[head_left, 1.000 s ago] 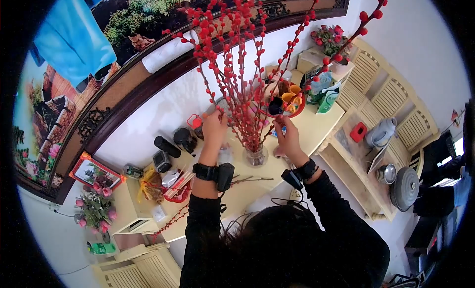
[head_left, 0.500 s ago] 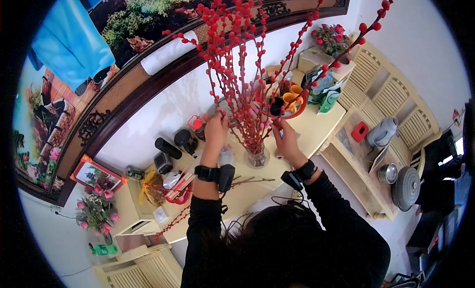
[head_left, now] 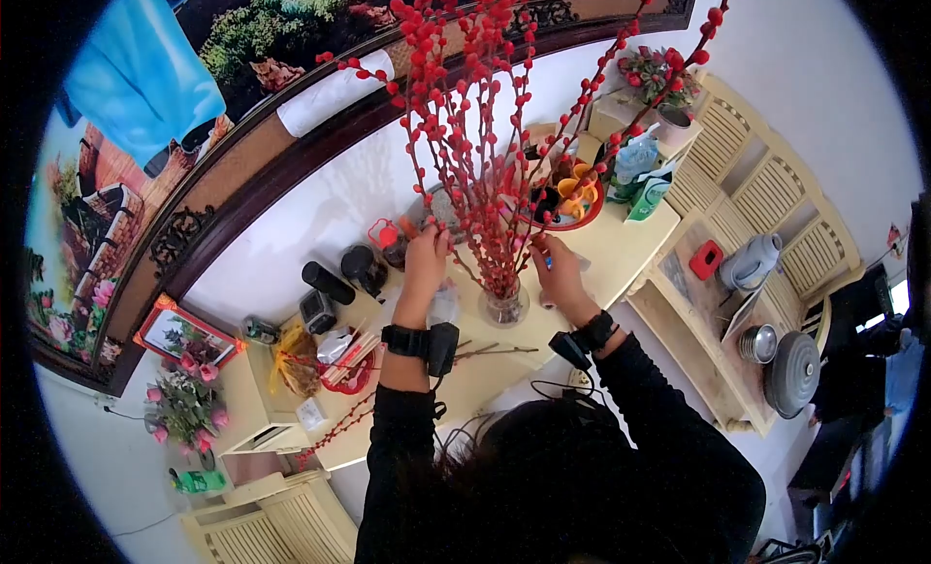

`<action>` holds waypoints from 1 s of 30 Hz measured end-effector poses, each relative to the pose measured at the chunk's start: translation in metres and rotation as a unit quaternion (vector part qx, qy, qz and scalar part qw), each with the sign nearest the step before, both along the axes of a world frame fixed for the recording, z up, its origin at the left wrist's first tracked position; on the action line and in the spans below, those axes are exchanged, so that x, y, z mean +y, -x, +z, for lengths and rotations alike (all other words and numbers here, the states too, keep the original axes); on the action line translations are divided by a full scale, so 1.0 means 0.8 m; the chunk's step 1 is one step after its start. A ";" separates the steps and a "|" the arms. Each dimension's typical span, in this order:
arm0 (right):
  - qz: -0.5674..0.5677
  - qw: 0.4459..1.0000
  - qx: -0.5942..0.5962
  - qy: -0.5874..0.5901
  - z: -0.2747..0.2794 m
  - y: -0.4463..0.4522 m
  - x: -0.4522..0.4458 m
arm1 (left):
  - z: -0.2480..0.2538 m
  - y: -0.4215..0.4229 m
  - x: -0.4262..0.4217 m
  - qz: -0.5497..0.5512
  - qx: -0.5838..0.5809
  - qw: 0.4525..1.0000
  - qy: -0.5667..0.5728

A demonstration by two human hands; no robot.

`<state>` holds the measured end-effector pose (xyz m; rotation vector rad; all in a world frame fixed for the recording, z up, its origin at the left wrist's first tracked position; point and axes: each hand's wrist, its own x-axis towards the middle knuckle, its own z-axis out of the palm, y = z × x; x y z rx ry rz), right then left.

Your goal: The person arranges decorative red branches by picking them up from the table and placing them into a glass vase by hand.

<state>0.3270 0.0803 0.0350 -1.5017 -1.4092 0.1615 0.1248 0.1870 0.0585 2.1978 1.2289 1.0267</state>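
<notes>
Tall branches covered in red, bud-like balls [head_left: 475,147] stand in a clear glass vase [head_left: 504,308] on the cream table. At the left side of the bunch, my left hand [head_left: 425,263] is closed, its fingertips pinching one of the outer branches. On the opposite side, my right hand [head_left: 561,273] has thumb and forefinger closed on a branch low in the bunch. Both hands are raised above the vase mouth, and the stems between them fan upward. A loose red-budded branch [head_left: 344,423] and bare cut twigs [head_left: 485,352] lie on the table.
A red tray with orange cups [head_left: 579,211] and green packets [head_left: 648,197] sit right of the branches. Dark containers [head_left: 328,283], a red basket [head_left: 361,375] and a framed photo [head_left: 187,335] stand left. A low wooden table [head_left: 684,312] holds a kettle [head_left: 751,260].
The view has shifted slightly. The long right-hand branch leans a little further left at its top, and my right hand has drawn slightly inward. My left hand stays at the bunch's left side.
</notes>
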 end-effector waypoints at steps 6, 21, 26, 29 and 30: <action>-0.012 0.999 -0.031 -0.011 -0.006 0.004 0.007 | -0.015 -0.003 0.013 -0.009 -0.029 1.000 -0.003; -0.007 0.999 0.018 0.045 -0.025 -0.007 0.020 | -0.036 -0.008 0.032 -0.035 -0.056 0.996 0.063; -0.010 0.998 0.009 0.055 -0.021 -0.006 0.019 | -0.024 -0.010 0.024 -0.039 -0.087 0.991 0.091; -0.013 0.998 0.020 0.062 -0.021 -0.006 0.021 | -0.017 -0.009 0.019 -0.046 -0.095 0.990 0.091; -0.016 0.998 0.017 0.065 -0.022 -0.006 0.021 | -0.015 -0.010 0.018 -0.045 -0.104 0.989 0.099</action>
